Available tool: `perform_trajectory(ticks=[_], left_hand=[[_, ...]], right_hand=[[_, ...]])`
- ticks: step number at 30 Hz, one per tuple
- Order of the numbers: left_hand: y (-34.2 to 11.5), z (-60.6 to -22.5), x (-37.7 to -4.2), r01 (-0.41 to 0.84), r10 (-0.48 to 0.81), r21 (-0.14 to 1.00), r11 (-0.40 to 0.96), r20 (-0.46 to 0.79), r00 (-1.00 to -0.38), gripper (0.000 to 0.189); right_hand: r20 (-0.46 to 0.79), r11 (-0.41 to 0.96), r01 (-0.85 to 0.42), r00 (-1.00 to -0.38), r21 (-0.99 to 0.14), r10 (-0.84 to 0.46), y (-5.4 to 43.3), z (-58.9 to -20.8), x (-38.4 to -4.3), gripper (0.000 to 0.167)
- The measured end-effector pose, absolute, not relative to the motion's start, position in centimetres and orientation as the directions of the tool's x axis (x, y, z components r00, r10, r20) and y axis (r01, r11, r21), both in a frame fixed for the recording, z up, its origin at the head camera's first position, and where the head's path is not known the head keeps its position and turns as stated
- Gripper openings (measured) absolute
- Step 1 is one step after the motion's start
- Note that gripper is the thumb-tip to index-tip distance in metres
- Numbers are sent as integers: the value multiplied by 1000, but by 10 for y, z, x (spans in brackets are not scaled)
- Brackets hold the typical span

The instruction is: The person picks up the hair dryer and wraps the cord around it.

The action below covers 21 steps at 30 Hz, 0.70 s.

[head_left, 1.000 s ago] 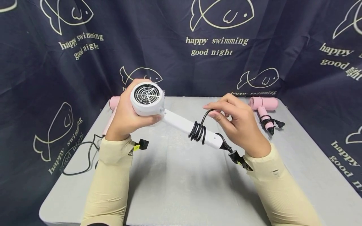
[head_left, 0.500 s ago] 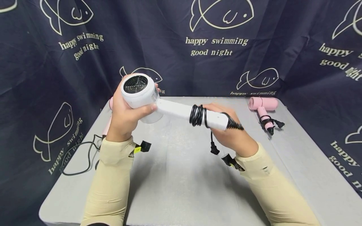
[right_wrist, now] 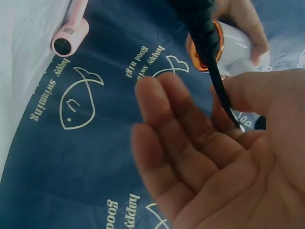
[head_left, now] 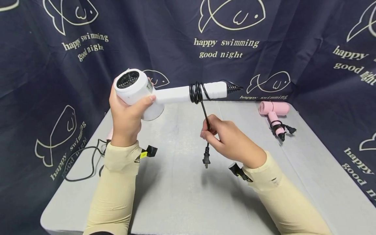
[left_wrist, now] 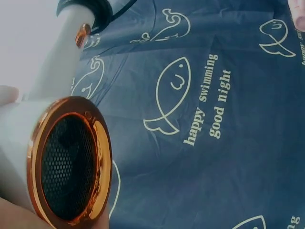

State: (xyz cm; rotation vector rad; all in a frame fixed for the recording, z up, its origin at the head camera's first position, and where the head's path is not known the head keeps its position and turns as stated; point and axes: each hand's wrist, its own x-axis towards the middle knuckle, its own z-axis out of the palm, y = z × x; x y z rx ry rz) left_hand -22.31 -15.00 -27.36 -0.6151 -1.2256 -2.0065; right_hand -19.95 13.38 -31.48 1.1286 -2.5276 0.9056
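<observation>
before navy cloth [head_left: 176, 58], left grip [head_left: 125, 119], partly hidden, clasps a white hairdryer [head_left: 173, 94]; right grip [head_left: 230, 140] pinches its cord [head_left: 195, 92].

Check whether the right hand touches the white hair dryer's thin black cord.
Touching: the head view shows the right hand pinching the cord above its black plug.

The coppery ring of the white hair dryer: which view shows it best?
Left wrist: the coppery ring appears large and nearly whole. Right wrist shows it smaller, partly behind the cord; the head view does not show it clearly.
</observation>
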Motion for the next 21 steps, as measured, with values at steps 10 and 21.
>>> perform_trajectory(ticks=[10,21], left_hand=[[-141,-270,-217,755,-380,624,-201,661,-647,70],[-131,-269,-211,742,-365,657,135,729,-579,67]], right_hand=[[369,582,-671,-740,-460,-562,139,-306,-186,5],[296,626,-684,-728,-374,-618,140,-305,-178,30]])
